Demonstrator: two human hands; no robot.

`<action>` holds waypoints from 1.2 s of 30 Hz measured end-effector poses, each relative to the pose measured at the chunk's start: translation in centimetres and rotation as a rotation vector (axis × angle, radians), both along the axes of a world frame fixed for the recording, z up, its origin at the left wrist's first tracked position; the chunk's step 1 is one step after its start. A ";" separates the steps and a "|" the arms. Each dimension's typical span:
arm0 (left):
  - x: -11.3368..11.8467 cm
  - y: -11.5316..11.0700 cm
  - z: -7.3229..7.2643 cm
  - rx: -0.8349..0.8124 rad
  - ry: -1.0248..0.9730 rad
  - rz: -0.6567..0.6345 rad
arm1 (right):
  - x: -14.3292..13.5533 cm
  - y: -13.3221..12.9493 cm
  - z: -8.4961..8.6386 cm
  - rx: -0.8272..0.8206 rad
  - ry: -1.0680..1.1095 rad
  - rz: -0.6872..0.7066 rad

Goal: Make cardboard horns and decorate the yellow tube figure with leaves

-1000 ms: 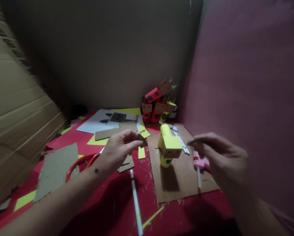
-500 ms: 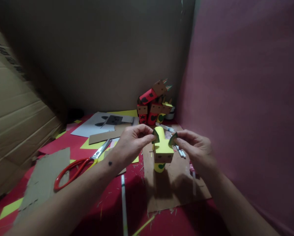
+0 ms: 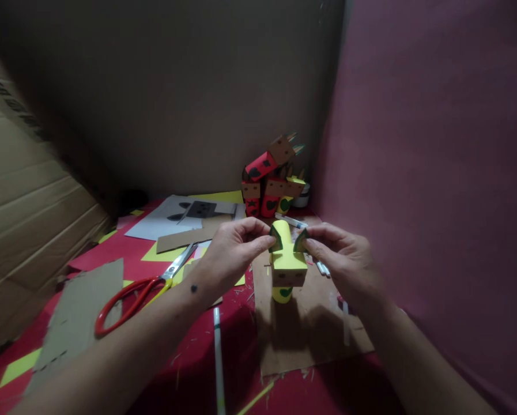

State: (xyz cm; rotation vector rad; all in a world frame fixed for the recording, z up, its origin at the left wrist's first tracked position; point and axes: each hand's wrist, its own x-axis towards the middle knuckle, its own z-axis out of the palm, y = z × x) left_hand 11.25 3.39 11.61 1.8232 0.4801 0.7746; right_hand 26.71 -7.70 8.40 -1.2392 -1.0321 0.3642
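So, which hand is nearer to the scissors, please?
The left. The left hand is just to the right of the scissors, near the blade tips; the right hand is farther away, on the right side of the yellow figure.

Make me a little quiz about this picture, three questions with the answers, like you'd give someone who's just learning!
1. Choose one. What does the left hand pinch?
A) a ruler
B) an ear-shaped piece
C) a cup

2. True or false? The yellow figure stands on cardboard.

3. Fill the gap. The scissors lie nearer the ____ hand.

Key:
1. B
2. True
3. left
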 end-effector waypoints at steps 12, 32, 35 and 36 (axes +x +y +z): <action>0.2 -0.1 -0.5 0.011 -0.010 -0.003 | -0.4 -0.2 0.1 -0.011 -0.028 -0.028; 0.3 -0.3 -0.6 0.140 0.000 -0.015 | -0.3 0.0 -0.2 0.019 -0.034 0.000; 0.2 -0.3 -0.6 0.159 0.012 -0.013 | -0.3 0.0 -0.2 0.018 -0.037 0.002; 0.2 -0.3 -0.5 0.165 0.016 -0.011 | -0.3 0.0 -0.2 0.018 -0.036 0.002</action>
